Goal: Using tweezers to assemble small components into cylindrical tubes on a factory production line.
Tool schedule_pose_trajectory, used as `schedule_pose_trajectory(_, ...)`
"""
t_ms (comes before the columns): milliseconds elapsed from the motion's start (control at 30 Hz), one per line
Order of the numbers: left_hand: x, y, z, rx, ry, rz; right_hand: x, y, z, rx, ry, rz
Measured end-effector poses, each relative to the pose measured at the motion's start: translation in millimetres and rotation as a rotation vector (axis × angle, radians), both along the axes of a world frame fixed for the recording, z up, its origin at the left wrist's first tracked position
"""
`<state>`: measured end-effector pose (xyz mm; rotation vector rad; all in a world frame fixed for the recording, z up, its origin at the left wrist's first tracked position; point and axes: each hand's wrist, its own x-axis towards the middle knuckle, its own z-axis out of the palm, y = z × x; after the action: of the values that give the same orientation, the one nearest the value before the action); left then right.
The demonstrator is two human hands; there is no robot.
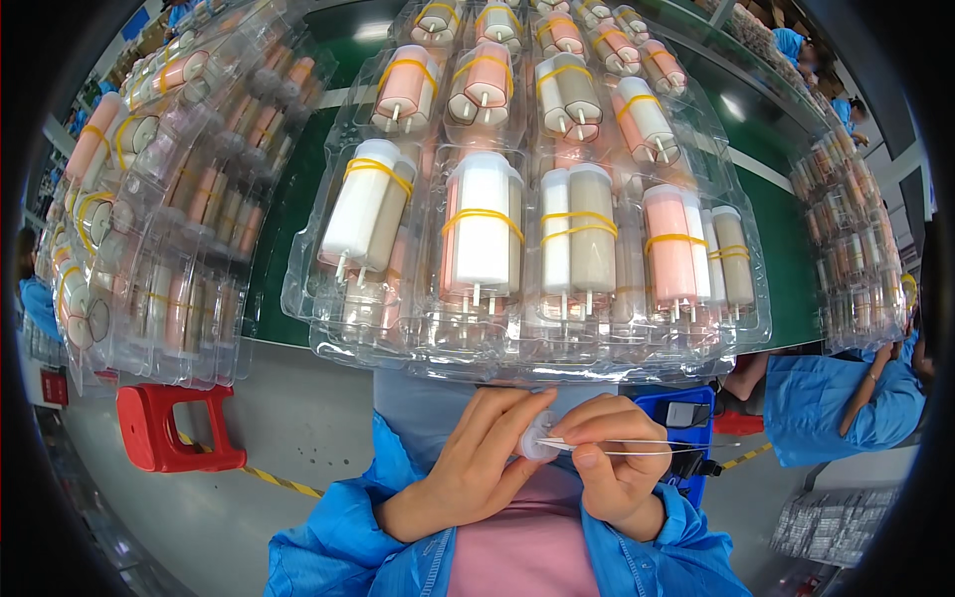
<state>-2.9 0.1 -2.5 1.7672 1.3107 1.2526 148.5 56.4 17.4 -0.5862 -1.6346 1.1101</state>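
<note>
Close to my body, below the front edge of the trays, both hands work together. My left hand (482,463) has its fingers closed round a small translucent white round piece, like a cap (538,438). In my right hand (622,463) is a pair of thin metal tweezers (637,447), pinched between thumb and fingers. Their tips point left and reach the cap's open side. What lies inside the cap is too small to make out.
Ahead stand stacked clear plastic trays (537,363) with banded bundles of pink, white and grey tubes (482,224) on a green table (284,249). More stacks rise left and right. A red stool (179,428), a blue bin (696,433) and a co-worker's blue sleeve (841,403) are nearby.
</note>
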Motion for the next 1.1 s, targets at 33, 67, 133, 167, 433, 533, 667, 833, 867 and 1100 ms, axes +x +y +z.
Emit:
schedule_pose_trajectory(33,0.3,0.1,0.4,0.005,0.005,0.005,-0.3,-0.2,-0.7,0.004,0.0,-0.004)
schedule_pose_trajectory(67,0.7,0.1,0.8,0.009,0.009,0.01,-0.7,-0.4,-1.3,0.007,0.0,-0.008)
schedule_pose_trajectory(133,3.6,0.8,0.8,0.014,-0.035,0.043,-2.2,-0.7,-2.4,-0.005,0.015,-0.012)
schedule_pose_trajectory(167,4.5,1.0,0.8,0.017,-0.058,0.059,-2.7,-0.7,-3.0,-0.011,0.023,-0.015)
schedule_pose_trajectory(433,4.0,0.2,0.6,0.002,-0.071,0.055,-1.6,-2.1,-7.1,-0.063,0.08,-0.021)
schedule_pose_trajectory(533,3.6,0.9,1.7,0.003,-0.065,0.048,-1.3,-2.8,-7.0,-0.087,0.092,-0.026)
schedule_pose_trajectory(667,3.9,0.4,2.4,0.006,-0.054,0.049,-1.1,-2.2,-5.3,-0.07,0.08,-0.015)
schedule_pose_trajectory(833,3.0,1.5,2.6,0.015,-0.04,0.046,-2.0,-0.1,-3.8,-0.018,0.039,-0.014)
schedule_pose_trajectory(867,2.9,1.8,2.4,0.019,-0.036,0.046,-2.4,-0.4,-3.7,-0.017,0.033,-0.018)
schedule_pose_trajectory(1100,3.8,0.5,0.7,0.02,-0.042,0.046,-2.1,-1.2,-6.5,-0.045,0.079,-0.02)
